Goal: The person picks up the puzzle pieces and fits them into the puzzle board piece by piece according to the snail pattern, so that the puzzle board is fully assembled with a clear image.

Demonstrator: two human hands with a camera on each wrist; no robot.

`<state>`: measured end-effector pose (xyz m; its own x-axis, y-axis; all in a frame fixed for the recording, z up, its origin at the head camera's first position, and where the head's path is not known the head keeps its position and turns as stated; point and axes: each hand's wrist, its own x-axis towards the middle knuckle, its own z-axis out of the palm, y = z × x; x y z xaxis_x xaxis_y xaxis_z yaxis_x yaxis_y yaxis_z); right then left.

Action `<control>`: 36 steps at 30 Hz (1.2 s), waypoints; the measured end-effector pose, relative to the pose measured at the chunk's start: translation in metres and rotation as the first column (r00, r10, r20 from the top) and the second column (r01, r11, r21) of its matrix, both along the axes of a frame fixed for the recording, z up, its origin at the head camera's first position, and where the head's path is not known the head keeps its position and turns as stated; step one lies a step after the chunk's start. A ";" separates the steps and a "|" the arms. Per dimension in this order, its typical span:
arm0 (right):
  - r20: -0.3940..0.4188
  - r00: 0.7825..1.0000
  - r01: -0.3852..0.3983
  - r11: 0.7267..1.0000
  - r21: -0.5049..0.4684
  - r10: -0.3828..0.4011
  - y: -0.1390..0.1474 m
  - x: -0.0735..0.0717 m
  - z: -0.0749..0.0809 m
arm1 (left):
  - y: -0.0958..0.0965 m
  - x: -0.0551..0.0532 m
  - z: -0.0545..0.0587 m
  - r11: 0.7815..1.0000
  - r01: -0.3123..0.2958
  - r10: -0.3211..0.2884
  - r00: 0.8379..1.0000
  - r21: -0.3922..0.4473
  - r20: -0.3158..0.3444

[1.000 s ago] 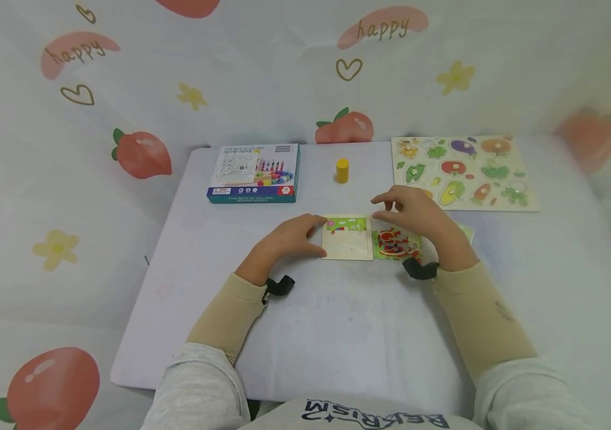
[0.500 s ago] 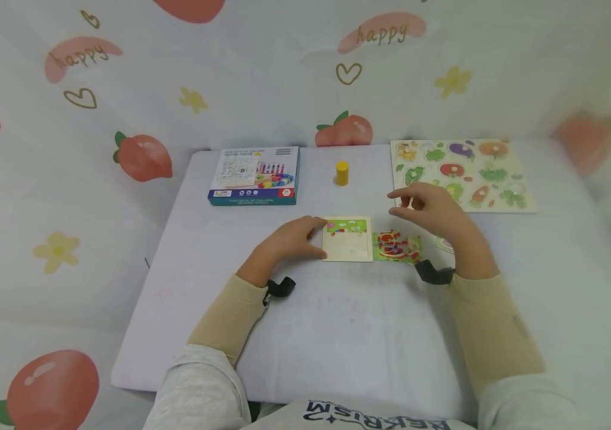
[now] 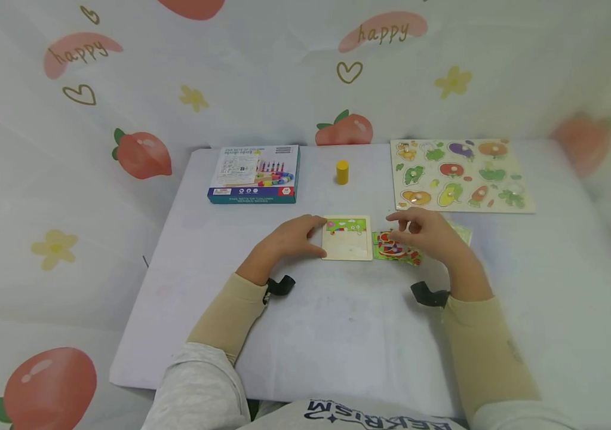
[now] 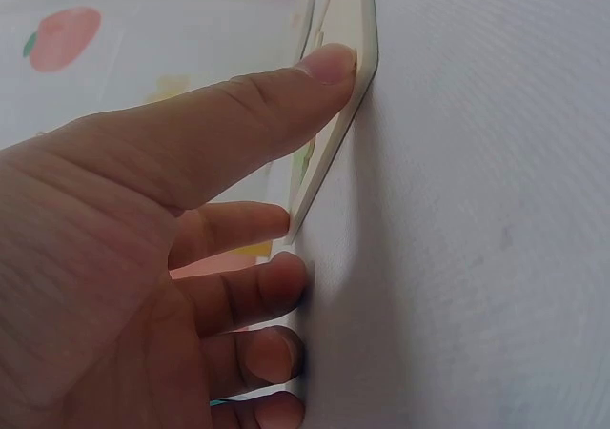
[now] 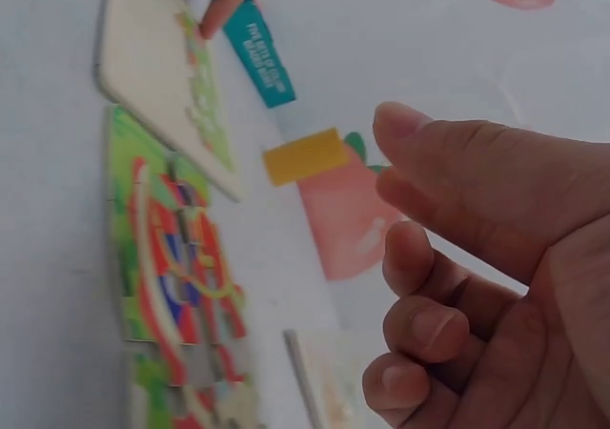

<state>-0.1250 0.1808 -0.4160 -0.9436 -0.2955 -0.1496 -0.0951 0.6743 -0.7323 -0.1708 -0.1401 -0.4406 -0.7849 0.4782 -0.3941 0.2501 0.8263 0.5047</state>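
A small square puzzle tray (image 3: 346,245) lies flat on the table, its far strip filled with green picture pieces and the rest bare wood. My left hand (image 3: 293,235) grips its left side, thumb at the near corner and index finger at the far corner. Right of the tray lies a group of loose red and green puzzle pieces (image 3: 391,246), some overlapping. My right hand (image 3: 427,234) hovers over the right part of these pieces, fingers loosely curled, thumb and index finger apart. Nothing shows between its fingers in the right wrist view, where the pieces (image 5: 172,267) lie to the left.
A yellow cylinder (image 3: 342,172) stands behind the tray. A box (image 3: 254,174) of beaded toys lies at the back left, a vegetable puzzle board (image 3: 463,176) at the back right. Under the right hand's far side a pale green flat piece (image 3: 462,232) shows.
My right hand first shifted right and away from the tray, then came down nearer over the loose pieces. The left hand and the tray have stayed in place.
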 end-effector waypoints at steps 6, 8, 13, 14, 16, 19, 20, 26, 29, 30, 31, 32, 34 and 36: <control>0.082 0.997 -0.009 0.999 0.033 0.006 -0.007 -0.002 -0.016 | -0.001 -0.001 -0.001 1.000 0.008 -0.008 1.000 -0.002 -0.009; 0.099 0.995 -0.008 0.998 0.056 0.002 -0.009 -0.004 -0.021 | -0.001 -0.001 -0.002 1.000 0.009 -0.009 1.000 0.001 -0.006; 0.084 0.996 -0.014 0.994 0.107 0.005 -0.011 -0.007 -0.032 | -0.001 -0.001 -0.002 1.000 0.008 -0.008 1.000 0.004 0.007; 0.082 0.997 -0.013 0.993 0.116 0.003 -0.012 -0.007 -0.034 | -0.001 -0.001 -0.002 1.000 0.008 -0.008 1.000 0.004 0.008; 0.083 0.997 -0.005 0.992 0.128 -0.006 -0.013 -0.008 -0.036 | -0.001 -0.001 -0.002 1.000 0.011 -0.011 1.000 0.004 0.007; 0.091 0.996 0.002 0.989 0.146 -0.016 -0.014 -0.010 -0.038 | -0.002 -0.001 -0.003 1.000 0.015 -0.015 1.000 0.003 -0.001; 0.095 0.995 0.005 0.988 0.152 -0.020 -0.014 -0.010 -0.039 | -0.002 -0.002 -0.003 1.000 0.016 -0.016 1.000 0.003 -0.003; 0.101 0.994 0.019 0.987 0.161 -0.035 -0.014 -0.012 -0.041 | -0.002 -0.003 -0.003 1.000 0.022 -0.022 1.000 0.003 -0.009; 0.100 0.994 0.023 0.988 0.155 -0.039 -0.015 -0.013 -0.042 | -0.002 -0.003 -0.003 1.000 0.019 -0.019 1.000 0.005 -0.003; 0.098 0.994 0.023 0.989 0.149 -0.038 -0.015 -0.013 -0.042 | -0.002 -0.003 -0.003 1.000 0.017 -0.017 1.000 0.006 -0.001; 0.099 0.994 0.024 0.989 0.143 -0.039 -0.015 -0.013 -0.042 | -0.002 -0.003 -0.003 1.000 0.016 -0.016 1.000 0.007 0.001; 0.099 0.994 0.027 0.990 0.137 -0.041 -0.015 -0.013 -0.042 | -0.002 -0.003 -0.003 1.000 0.015 -0.015 1.000 0.007 0.001; 0.093 0.995 0.031 0.991 0.127 -0.043 -0.014 -0.013 -0.042 | -0.002 -0.003 -0.003 1.000 0.014 -0.014 1.000 0.007 0.002; 0.084 0.995 0.035 0.993 0.113 -0.045 -0.013 -0.013 -0.040 | -0.002 -0.003 -0.003 1.000 0.014 -0.014 1.000 0.008 0.001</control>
<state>-0.1378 0.1674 -0.4563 -0.9363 -0.2350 -0.2610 -0.0063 0.7543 -0.6565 -0.1738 -0.1422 -0.4439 -0.7777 0.4926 -0.3905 0.2615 0.8184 0.5117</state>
